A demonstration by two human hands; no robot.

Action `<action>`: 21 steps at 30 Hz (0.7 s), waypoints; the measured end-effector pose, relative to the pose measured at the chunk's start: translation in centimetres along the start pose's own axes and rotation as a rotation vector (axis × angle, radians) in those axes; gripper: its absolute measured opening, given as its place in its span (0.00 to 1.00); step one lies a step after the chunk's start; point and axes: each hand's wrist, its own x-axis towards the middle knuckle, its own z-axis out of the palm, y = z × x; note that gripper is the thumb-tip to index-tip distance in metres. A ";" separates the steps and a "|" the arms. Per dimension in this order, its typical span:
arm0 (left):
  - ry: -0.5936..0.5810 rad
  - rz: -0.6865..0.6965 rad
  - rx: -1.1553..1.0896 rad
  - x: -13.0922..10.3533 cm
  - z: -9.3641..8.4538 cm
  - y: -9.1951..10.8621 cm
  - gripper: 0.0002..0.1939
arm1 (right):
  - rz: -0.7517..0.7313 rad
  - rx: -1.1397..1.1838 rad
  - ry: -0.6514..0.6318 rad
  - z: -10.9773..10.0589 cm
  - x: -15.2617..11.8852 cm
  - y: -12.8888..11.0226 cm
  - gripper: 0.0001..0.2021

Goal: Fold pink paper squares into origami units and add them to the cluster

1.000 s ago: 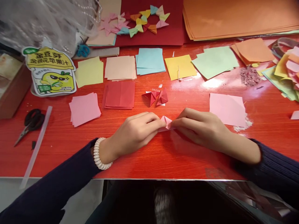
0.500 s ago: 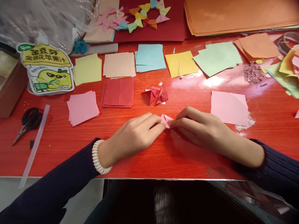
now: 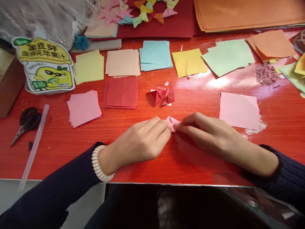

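Left hand (image 3: 143, 140): holds pink folded paper (image 3: 173, 122)
Right hand (image 3: 211, 133): seems to pinch its right corner
Red pieces (image 3: 168, 96): just beyond this paper

On the person's side of the left hand (image 3: 140, 138) and right hand (image 3: 212, 132), the tabletop (image 3: 171, 168) lies open to its near edge. Between the 2 hands, a folded pink paper (image 3: 172, 121) closes the way straight ahead; just beyond it sit 2 red folded pieces (image 3: 168, 96). A bare lane runs between these and the pink sheet (image 3: 239, 111). Farther back, a row of paper squares (image 3: 156, 54) bars most of the width. Scissors (image 3: 30, 119) and a translucent strip (image 3: 34, 146) obstruct the far left.
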 end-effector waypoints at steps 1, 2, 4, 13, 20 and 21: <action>0.001 0.003 0.010 0.0 0.0 0.0 0.11 | -0.011 0.012 0.001 0.0 0.0 0.0 0.14; 0.004 0.007 0.021 0.0 0.0 0.0 0.11 | -0.028 0.016 0.004 0.0 0.0 -0.1 0.14; 0.011 0.017 0.039 -0.1 0.0 0.0 0.10 | -0.075 -0.009 0.013 0.1 -0.1 0.0 0.14; -0.008 0.038 0.081 -0.3 -0.1 0.1 0.09 | -0.285 -0.304 0.102 0.2 -0.3 0.2 0.12; -0.011 0.048 0.086 -0.3 -0.1 0.2 0.09 | -0.398 -0.466 0.184 0.4 -0.5 0.0 0.10; -0.010 0.048 0.088 -0.3 -0.1 0.2 0.09 | -0.403 -0.482 0.191 0.5 -0.5 -0.1 0.10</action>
